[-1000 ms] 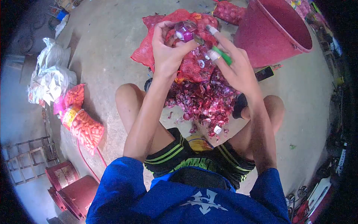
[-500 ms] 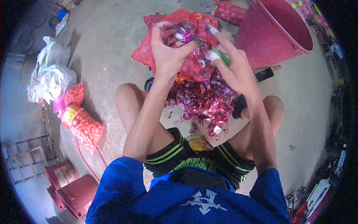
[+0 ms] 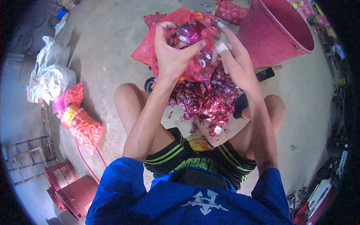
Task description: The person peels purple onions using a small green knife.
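Observation:
My left hand (image 3: 172,54) grips a shiny red onion (image 3: 189,33) between its thumb and fingers, above a red mesh bag (image 3: 144,56). To its right, my right hand (image 3: 236,60) is curled, with white tape on the thumb and a fingertip. Its fingers close around what looks like a small green-handled knife; only a sliver of green shows now, and the blade cannot be made out. A gap separates the right fingertips from the onion. Below both hands, a heap of onion skins (image 3: 204,99) lies on the floor between my legs.
A large red tub (image 3: 262,37) stands tilted at the upper right, beside a phone (image 3: 265,74). Another mesh bag (image 3: 230,13) lies behind. At left are white sacks (image 3: 56,80) and a clear bag of orange pieces (image 3: 86,127). Red buckets (image 3: 77,195) sit at the lower left.
The right hand has turned, and the green handle is now mostly hidden. The onion shows more of its glossy side in the left hand, which has barely moved.

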Demonstrator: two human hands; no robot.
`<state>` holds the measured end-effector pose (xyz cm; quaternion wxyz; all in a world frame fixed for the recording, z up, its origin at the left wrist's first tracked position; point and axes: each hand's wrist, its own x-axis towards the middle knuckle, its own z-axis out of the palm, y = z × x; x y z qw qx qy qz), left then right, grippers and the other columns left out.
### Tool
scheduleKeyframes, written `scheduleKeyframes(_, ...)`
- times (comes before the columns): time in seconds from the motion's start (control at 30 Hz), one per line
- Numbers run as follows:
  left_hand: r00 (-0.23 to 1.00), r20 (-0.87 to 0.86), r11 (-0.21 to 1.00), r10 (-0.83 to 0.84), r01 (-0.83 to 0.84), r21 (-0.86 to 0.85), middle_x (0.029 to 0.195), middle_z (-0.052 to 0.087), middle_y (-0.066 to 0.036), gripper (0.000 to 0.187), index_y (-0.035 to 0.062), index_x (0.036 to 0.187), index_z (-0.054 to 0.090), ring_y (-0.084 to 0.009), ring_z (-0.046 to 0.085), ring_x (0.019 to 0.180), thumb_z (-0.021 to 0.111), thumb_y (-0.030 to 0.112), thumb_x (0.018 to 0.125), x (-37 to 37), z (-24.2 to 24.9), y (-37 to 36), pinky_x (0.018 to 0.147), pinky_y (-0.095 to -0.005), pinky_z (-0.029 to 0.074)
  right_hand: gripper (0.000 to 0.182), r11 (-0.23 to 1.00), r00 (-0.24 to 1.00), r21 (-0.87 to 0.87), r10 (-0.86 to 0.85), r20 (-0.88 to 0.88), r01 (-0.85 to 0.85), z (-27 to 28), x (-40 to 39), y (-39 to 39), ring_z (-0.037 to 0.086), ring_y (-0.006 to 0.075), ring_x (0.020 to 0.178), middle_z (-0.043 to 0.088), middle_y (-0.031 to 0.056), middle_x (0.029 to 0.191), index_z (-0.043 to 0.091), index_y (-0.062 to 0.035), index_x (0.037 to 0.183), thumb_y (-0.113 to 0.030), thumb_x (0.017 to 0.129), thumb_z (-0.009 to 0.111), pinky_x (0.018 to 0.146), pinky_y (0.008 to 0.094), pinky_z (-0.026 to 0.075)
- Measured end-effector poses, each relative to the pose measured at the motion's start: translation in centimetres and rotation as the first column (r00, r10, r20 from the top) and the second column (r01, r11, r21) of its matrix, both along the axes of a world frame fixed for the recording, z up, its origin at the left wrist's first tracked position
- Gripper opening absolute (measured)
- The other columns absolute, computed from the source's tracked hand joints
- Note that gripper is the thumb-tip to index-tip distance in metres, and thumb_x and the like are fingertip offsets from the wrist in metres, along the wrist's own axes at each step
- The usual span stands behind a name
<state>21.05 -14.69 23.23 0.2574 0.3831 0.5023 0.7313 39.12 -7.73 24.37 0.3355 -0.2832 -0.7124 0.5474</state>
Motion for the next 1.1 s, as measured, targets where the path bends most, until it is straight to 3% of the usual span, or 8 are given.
scheduleKeyframes(0.23, 0.996, -0.025, 0.996, -0.086, 0.087, 0.034, 0.122, 0.054, -0.006, 0.071, 0.0041, 0.121, 0.047, -0.0176, 0.064, 0.113, 0.094, -0.001, 0.069, 0.2, 0.0, -0.2, 0.093, -0.0352, 0.062, 0.053, 0.986, 0.991, 0.105, 0.129, -0.021, -0.126, -0.2, -0.5, 0.4, 0.056, 0.0091, 0.076, 0.066, 0.0023, 0.090, 0.045, -0.0097, 0.159, -0.013, 0.107, 0.054, 0.072, 0.0256, 0.049)
scheduleKeyframes(0.4, 0.930, 0.208, 0.952, -0.305, 0.290, 0.097, 0.125, 0.058, -0.008, 0.071, 0.0038, 0.129, 0.048, -0.0187, 0.064, 0.116, 0.089, -0.007, 0.072, -0.2, 0.0, -0.7, 0.102, -0.0346, 0.056, 0.048, 0.999, 0.984, 0.049, 0.027, -0.174, -0.019, -0.1, -0.2, 1.3, 0.054, 0.0074, 0.073, 0.065, -0.0004, 0.087, 0.051, -0.0090, 0.156, -0.012, 0.108, 0.050, 0.068, 0.0252, 0.048)
scheduleKeyframes(0.5, 0.870, 0.292, 0.913, -0.398, 0.346, 0.215, 0.130, 0.060, -0.011, 0.074, 0.0021, 0.137, 0.048, -0.0200, 0.064, 0.119, 0.086, -0.009, 0.074, -0.2, 0.3, -0.8, 0.105, -0.0363, 0.054, 0.051, 0.986, 0.993, -0.121, -0.106, 0.053, 0.112, -0.1, 0.9, 3.1, 0.054, 0.0075, 0.072, 0.062, 0.0006, 0.078, 0.045, -0.0057, 0.158, -0.021, 0.110, 0.050, 0.064, 0.0252, 0.045)
scheduleKeyframes(0.63, 0.890, 0.244, 0.918, -0.386, 0.345, 0.193, 0.133, 0.062, -0.013, 0.075, -0.0001, 0.142, 0.050, -0.0214, 0.064, 0.121, 0.083, -0.012, 0.076, -0.4, 0.5, -0.8, 0.105, -0.0370, 0.055, 0.058, 0.999, 0.988, -0.003, -0.047, 0.147, 0.048, -1.2, 1.5, 2.9, 0.057, 0.0098, 0.073, 0.061, 0.0027, 0.077, 0.038, -0.0034, 0.161, -0.024, 0.109, 0.053, 0.065, 0.0284, 0.047)
scheduleKeyframes(0.83, 0.901, 0.275, 0.940, -0.336, 0.304, 0.155, 0.130, 0.066, -0.015, 0.071, -0.0022, 0.140, 0.054, -0.0221, 0.067, 0.118, 0.083, -0.014, 0.076, -0.6, 0.2, -0.7, 0.104, -0.0361, 0.056, 0.063, 0.974, 0.997, 0.211, 0.075, 0.022, -0.078, 0.7, 1.6, 1.5, 0.069, 0.0202, 0.081, 0.071, 0.0118, 0.086, 0.035, -0.0026, 0.162, -0.022, 0.106, 0.058, 0.077, 0.0356, 0.054)
scheduleKeyframes(0.9, 0.927, 0.228, 0.954, -0.298, 0.279, 0.112, 0.130, 0.066, -0.015, 0.072, -0.0023, 0.139, 0.054, -0.0215, 0.069, 0.113, 0.085, -0.013, 0.075, -0.5, 0.2, -0.7, 0.099, -0.0348, 0.059, 0.064, 0.934, 0.997, 0.350, 0.061, 0.049, -0.075, 0.4, 1.2, 1.0, 0.076, 0.0331, 0.097, 0.076, 0.0221, 0.105, 0.036, -0.0051, 0.161, -0.019, 0.103, 0.060, 0.085, 0.0403, 0.056)
scheduleKeyframes(1.0, 0.946, 0.161, 0.959, -0.283, 0.274, 0.079, 0.128, 0.067, -0.017, 0.072, -0.0021, 0.137, 0.055, -0.0212, 0.072, 0.107, 0.086, -0.013, 0.074, -0.3, 0.1, -0.7, 0.095, -0.0342, 0.061, 0.066, 0.906, 0.996, 0.415, 0.071, 0.046, -0.084, 0.3, 0.9, 0.8, 0.071, 0.0429, 0.112, 0.071, 0.0292, 0.121, 0.036, -0.0075, 0.161, -0.018, 0.102, 0.062, 0.093, 0.0455, 0.055)
scheduleKeyframes(1.1, 0.943, 0.152, 0.955, -0.295, 0.284, 0.086, 0.126, 0.067, -0.017, 0.071, -0.0022, 0.136, 0.055, -0.0213, 0.073, 0.104, 0.086, -0.014, 0.073, -0.2, 0.5, -0.8, 0.093, -0.0339, 0.062, 0.065, 0.882, 0.992, 0.455, 0.123, 0.027, -0.121, 0.2, 1.1, 1.2, 0.071, 0.0446, 0.108, 0.069, 0.0310, 0.121, 0.037, -0.0072, 0.161, -0.020, 0.102, 0.061, 0.092, 0.0487, 0.055)
